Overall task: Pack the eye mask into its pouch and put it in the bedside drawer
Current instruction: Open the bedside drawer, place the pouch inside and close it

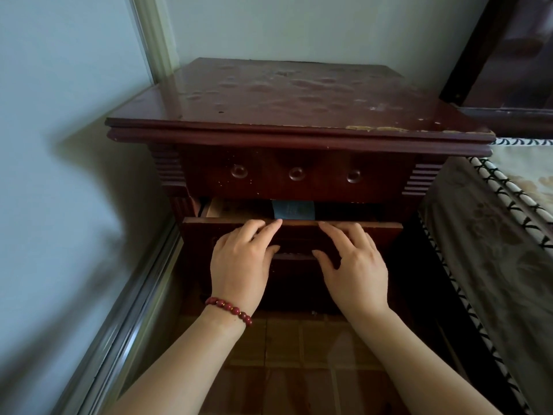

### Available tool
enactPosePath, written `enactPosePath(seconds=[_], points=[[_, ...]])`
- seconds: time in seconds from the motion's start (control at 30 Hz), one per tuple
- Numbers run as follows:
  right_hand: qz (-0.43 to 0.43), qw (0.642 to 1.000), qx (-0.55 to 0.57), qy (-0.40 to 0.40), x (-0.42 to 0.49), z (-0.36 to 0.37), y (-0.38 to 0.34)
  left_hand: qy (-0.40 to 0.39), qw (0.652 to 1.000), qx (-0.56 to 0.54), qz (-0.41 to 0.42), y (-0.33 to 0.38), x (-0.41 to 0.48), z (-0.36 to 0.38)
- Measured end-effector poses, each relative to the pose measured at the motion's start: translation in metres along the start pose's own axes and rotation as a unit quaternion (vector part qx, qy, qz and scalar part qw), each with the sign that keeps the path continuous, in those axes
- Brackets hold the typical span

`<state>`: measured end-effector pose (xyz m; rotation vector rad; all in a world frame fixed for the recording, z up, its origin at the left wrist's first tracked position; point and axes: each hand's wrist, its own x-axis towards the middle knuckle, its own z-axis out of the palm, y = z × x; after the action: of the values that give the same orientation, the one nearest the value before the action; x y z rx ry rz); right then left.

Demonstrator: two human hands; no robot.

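Reaches up from the bottom edge with two bare forearms, a red bead bracelet round the left wrist. Shows, far left, a pale wall and a metal door track running beside the tiled floor. Lays the left hand against the front of the drawer, fingers straight, tips on its top edge, thumb lower on the wood; grips nothing. Stands open only a little (a narrow gap under the panel with three round knobs). Holds in that gap something tan and flat on the left and the blue pouch in the middle, just behind the left fingertips. Sets the right hand near the left but apart from it, fingers spread and relaxed over the same drawer front, tips at the top edge, likewise empty and ungripping. Carries above a worn, glossy surface of dark red wood. Ends at right with the bed, its patterned cover edged in black-and-white cord, and a dark headboard behind.
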<state>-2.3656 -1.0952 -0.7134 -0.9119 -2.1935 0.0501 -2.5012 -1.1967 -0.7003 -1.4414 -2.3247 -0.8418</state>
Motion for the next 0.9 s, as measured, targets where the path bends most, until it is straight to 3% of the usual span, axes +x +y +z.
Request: enactPosePath(seconds=[0.47,0.9], points=[[0.01,0.996,0.036,-0.078,-0.009,0.013,0.008,-0.05,0.999,0.001,-0.015,-0.008,-0.006,0.02],[0.011,0.986,-0.013,-0.168,-0.007,0.021,0.006,-0.135,0.989,0.06,-0.005,-0.012,-0.007,0.039]])
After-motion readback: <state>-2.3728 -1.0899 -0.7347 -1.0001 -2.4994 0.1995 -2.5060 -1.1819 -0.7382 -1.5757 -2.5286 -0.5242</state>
